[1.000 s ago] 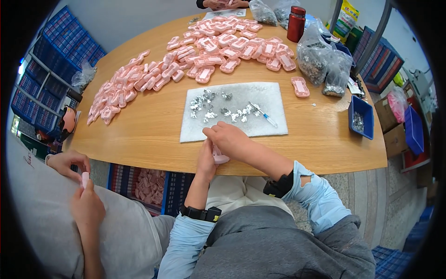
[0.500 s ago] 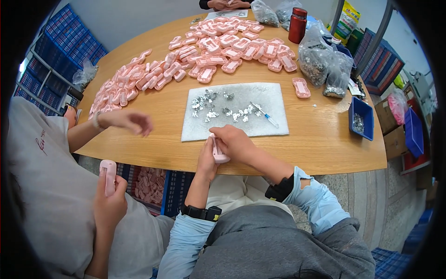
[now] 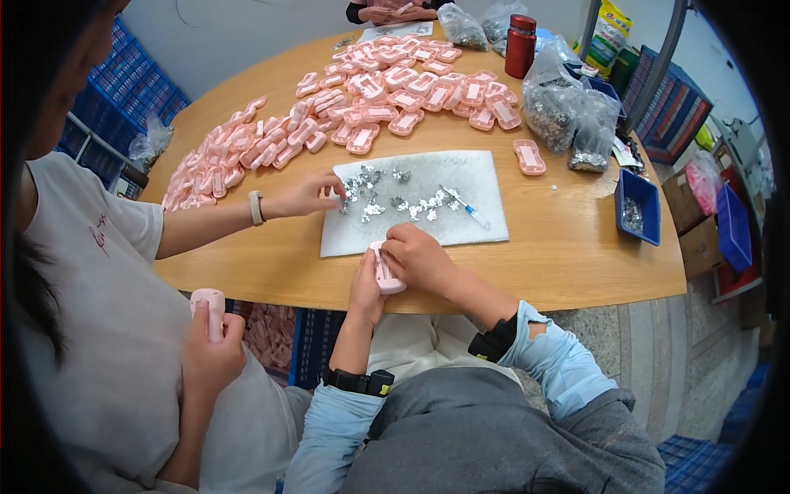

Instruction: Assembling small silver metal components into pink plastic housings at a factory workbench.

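Note:
My left hand (image 3: 365,290) is closed round a pink plastic casing (image 3: 388,281), held tilted at the table's front edge with its long recess facing up. My right hand (image 3: 421,259) is bent over the casing, fingers pinched together at the recess. Whatever sits between those fingertips is hidden. Just beyond lies a white foam pad (image 3: 469,169) with small silvery metal pieces (image 3: 429,204) scattered on it. A blue-and-white pen-like tool (image 3: 467,207) rests on the pad's right side.
At my left, a co-worker's hand (image 3: 309,196) reaches over the pad's left edge; their other hand holds a pink casing (image 3: 209,311). Many pink casings (image 3: 362,138) are heaped behind the pad. Bags of metal parts (image 3: 551,107), a red flask (image 3: 520,48) and a blue bin (image 3: 638,235) stand right.
The co-worker's free hand has moved right, onto the metal pieces at the pad's left side. My right fingers have shifted slightly over the casing, which my left hand still holds.

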### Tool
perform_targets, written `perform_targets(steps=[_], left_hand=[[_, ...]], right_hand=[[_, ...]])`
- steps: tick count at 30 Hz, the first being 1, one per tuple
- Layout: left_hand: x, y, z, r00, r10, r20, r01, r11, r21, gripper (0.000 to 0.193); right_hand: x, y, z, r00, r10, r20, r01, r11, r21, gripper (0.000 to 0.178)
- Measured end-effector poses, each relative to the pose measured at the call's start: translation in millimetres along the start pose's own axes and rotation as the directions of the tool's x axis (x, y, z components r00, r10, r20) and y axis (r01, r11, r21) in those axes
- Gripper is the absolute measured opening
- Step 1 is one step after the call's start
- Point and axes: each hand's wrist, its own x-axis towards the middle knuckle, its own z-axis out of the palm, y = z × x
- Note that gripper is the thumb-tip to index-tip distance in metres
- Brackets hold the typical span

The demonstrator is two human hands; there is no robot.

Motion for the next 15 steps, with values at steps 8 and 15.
perform_targets(steps=[8, 15], left_hand=[[1.0, -4.9, 0.1, 1.0, 0.027, -0.011, -0.027, 1.0, -0.011, 0.035], [-1.9, -1.7, 3.9, 0.999, 0.025, -0.036, -0.025, 1.0, 0.007, 0.036]], right_hand=[[-0.6, -1.4, 2.8, 0.996, -0.089, -0.02, 0.085, 0.986, -0.147, 0.008], [-3.1, -4.1, 2.4, 1.0, 0.006, -0.017, -0.007, 1.0, -0.03, 0.008]])
